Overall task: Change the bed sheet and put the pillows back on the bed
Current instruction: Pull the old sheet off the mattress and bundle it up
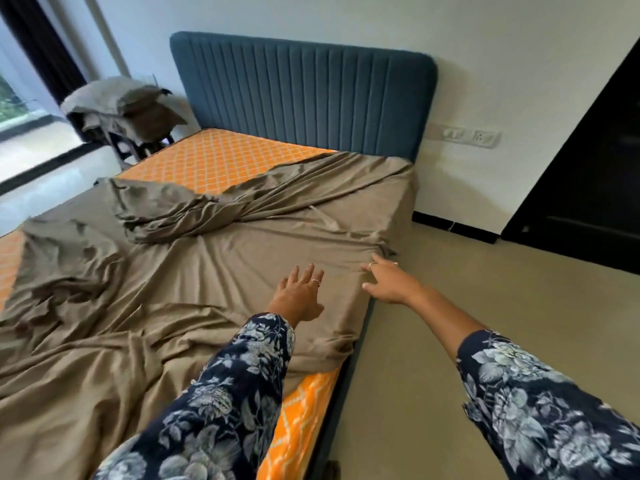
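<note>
Floral sleeves nearest, both arms stretched forward over the bed's near side edge. Left hand released, fingers spread flat, hovering over or resting on the taupe sheet; contact too close to call. Right hand just beside it at the mattress edge, fingers extended with the tips pressing into the cloth where it folds over the side; no clear pinch or curl visible, so best read as relaxed rather than grasping. Likely step: spreading and smoothing the fresh sheet along this side, about midway through. Next move probably calls for gripping the bunched fabric beyond the left hand and drawing it up toward the blue headboard and across to the far side, then tucking the hem under near the right hand. Sheet matte, thin, heavily creased, ridged in twisted folds ahead of the left hand, draped over the edge ahead of the right. Orange checked mattress bare beyond the folds and also below the left forearm. Pillows, apparently, piled on a stand far beyond the left hand, well apart from the bed.
</note>
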